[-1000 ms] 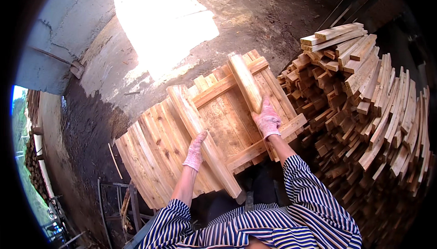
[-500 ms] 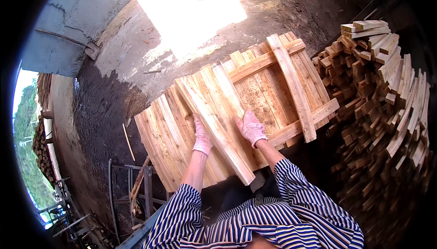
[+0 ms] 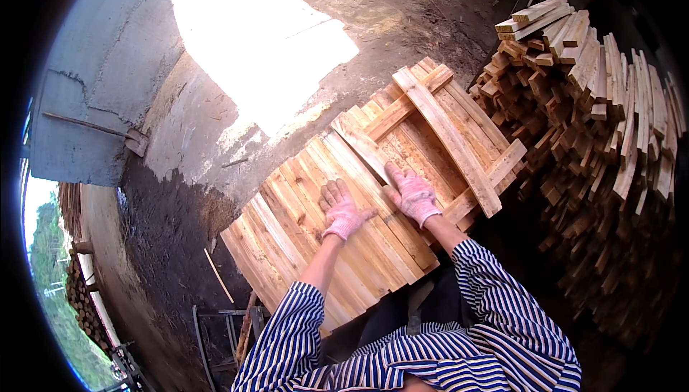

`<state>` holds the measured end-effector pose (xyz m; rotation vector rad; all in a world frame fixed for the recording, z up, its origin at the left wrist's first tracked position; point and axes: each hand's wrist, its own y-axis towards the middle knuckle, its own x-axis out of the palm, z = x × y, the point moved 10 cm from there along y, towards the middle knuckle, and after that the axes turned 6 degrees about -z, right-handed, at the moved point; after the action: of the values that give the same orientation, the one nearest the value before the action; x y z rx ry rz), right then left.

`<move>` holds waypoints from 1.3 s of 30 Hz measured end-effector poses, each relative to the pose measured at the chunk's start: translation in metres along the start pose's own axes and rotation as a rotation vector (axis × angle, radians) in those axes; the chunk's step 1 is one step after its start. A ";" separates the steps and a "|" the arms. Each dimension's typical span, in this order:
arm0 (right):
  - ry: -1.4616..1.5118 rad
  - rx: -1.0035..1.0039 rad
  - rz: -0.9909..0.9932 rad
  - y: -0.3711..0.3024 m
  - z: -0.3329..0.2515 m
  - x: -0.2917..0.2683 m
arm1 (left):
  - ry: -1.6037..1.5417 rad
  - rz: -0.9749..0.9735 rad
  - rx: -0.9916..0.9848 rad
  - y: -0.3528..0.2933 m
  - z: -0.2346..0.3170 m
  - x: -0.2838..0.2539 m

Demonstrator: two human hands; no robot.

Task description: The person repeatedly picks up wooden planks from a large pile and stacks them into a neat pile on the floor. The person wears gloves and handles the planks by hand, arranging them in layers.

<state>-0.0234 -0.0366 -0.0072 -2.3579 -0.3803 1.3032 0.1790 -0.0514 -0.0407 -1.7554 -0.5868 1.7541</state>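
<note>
1. Since a second ago our right hand [image 3: 411, 195] has let go of the loose slat [image 3: 448, 141]; that slat now lies across the far right part of the panel [image 3: 287, 248], free of both hands.
2. Both hands have come down flat on the slanted board [image 3: 373, 184] in the middle of the panel; we judge the placing done and the pressing or aligning begun.
3. Our left hand [image 3: 341, 209] lies palm down, fingers spread, gripping nothing; the right hand likewise rests open on the board, just beside the left.
4. The panel is pale raw wood, narrow rough-sawn slats laid side by side with cross battens.
5. Both gloves are pink knit.
6. A stack [image 3: 596, 105] of short cut slats stands off the panel's right edge.
</note>
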 end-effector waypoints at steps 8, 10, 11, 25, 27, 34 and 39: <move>-0.390 0.115 0.310 0.029 0.058 -0.078 | -0.080 -0.038 -0.014 0.004 0.000 0.005; -0.283 0.276 0.310 0.038 0.118 -0.121 | -0.073 -0.048 -0.017 0.007 0.001 0.008; -0.156 0.275 0.222 0.046 0.138 -0.124 | -0.067 -0.051 -0.009 0.011 0.007 0.005; 0.156 -0.108 0.053 0.023 -0.009 -0.036 | 0.032 0.001 -0.086 0.020 -0.039 -0.004; 0.080 -0.098 0.053 0.013 0.016 -0.043 | -0.032 -0.034 -0.066 0.027 -0.013 0.005; 0.291 0.088 0.005 -0.105 0.104 -0.073 | -0.038 -0.005 -0.028 0.026 -0.014 0.021; 0.619 0.307 0.453 -0.153 0.254 -0.186 | -0.108 -0.111 -0.186 0.021 0.028 -0.012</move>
<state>-0.3421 0.0751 0.0835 -2.4870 0.5262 0.6532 0.1491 -0.0723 -0.0456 -1.7218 -0.9021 1.7727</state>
